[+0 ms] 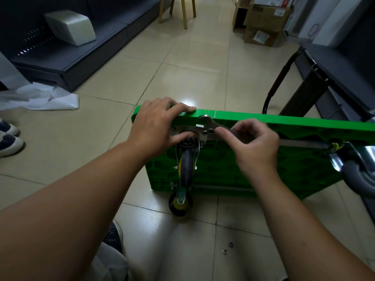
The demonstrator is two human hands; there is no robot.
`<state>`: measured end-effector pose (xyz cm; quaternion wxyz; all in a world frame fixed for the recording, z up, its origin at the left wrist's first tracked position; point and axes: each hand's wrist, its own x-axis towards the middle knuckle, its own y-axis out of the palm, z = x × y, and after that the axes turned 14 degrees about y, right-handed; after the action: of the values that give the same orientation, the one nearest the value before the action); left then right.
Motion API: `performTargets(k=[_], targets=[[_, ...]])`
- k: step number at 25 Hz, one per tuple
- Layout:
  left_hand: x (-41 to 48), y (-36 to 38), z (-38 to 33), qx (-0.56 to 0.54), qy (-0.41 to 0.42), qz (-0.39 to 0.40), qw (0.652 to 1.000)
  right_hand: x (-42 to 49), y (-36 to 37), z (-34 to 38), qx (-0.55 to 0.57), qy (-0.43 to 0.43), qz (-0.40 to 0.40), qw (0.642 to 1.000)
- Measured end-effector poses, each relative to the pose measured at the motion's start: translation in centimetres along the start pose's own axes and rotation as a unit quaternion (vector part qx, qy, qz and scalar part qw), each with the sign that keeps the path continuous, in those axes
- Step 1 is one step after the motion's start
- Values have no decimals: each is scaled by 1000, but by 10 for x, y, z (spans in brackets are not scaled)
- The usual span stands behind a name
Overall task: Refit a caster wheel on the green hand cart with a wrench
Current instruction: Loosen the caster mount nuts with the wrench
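green cart (233, 169) stands on its long edge on the tiled floor (182, 63), underside toward the camera. left hand (156, 126) grips its top edge, fingers (182, 109) spread over the rim, thumb pressed on the caster (185, 167) plate. right hand (251, 145) pinches the wrench (209, 121) handle between thumb and curled fingers; the wrench head sits at a bolt on the plate's upper right corner. the handle is mostly hidden by the fingers. two washers (227, 248) lie on the floor nearby. a second caster (359, 171) is cut off at right.
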<state>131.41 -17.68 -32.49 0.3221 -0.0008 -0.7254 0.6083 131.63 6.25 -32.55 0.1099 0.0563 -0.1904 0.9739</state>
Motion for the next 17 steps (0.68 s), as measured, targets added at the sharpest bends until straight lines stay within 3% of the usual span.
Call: performTargets(k=[3, 5, 17], targets=[[-1, 0, 0, -2, 0, 0, 1000, -27, 23, -33, 199, 218, -14, 955], [-2, 1, 0, -2, 0, -2, 1000, -40, 34, -57, 227, 276, -26, 934], [2, 3, 3, 8, 6, -8, 1000, -27, 75, -76, 261, 239, -56, 934]])
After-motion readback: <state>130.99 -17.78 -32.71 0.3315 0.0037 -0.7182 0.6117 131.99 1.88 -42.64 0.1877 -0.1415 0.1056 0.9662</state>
